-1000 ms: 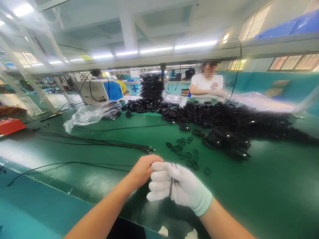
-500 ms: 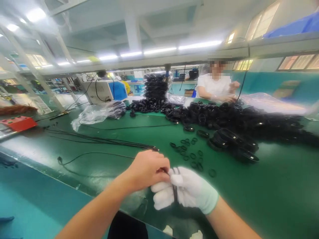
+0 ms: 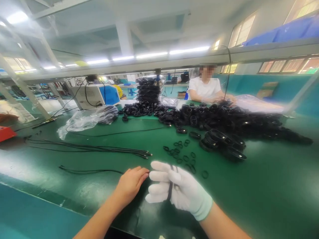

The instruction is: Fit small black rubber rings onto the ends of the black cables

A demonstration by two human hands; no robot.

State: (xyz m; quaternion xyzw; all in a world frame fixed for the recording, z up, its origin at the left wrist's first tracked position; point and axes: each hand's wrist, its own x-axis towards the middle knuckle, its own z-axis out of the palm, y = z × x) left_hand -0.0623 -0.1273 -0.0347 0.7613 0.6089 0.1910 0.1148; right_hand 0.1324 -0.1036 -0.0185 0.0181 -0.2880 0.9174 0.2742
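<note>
My bare left hand (image 3: 132, 183) rests low over the green table, palm down, its fingers closed on the end of a thin black cable (image 3: 99, 170) that runs off to the left. Beside it, my right hand (image 3: 180, 186) wears a white glove and is turned palm toward me. A black cable loop (image 3: 170, 190) crosses its palm and fingers under the thumb, with a small pale plug tip (image 3: 176, 187) showing. The gloved fingers are loosely bent. More straight black cables (image 3: 119, 150) lie beyond my left hand, and small black rings (image 3: 185, 158) lie scattered past my right hand.
A big heap of black coiled cables (image 3: 221, 119) covers the table's back right. Behind stand a bagged black stack (image 3: 149, 91), a clear plastic bag (image 3: 83, 120) and a white-and-blue machine (image 3: 97, 95). A co-worker (image 3: 205, 88) sits across the table. A red box (image 3: 7, 133) is at far left.
My left hand has moved away from the right thumb, down and left onto the table cable. The gloved fingers have straightened. The whole view has shifted slightly.
</note>
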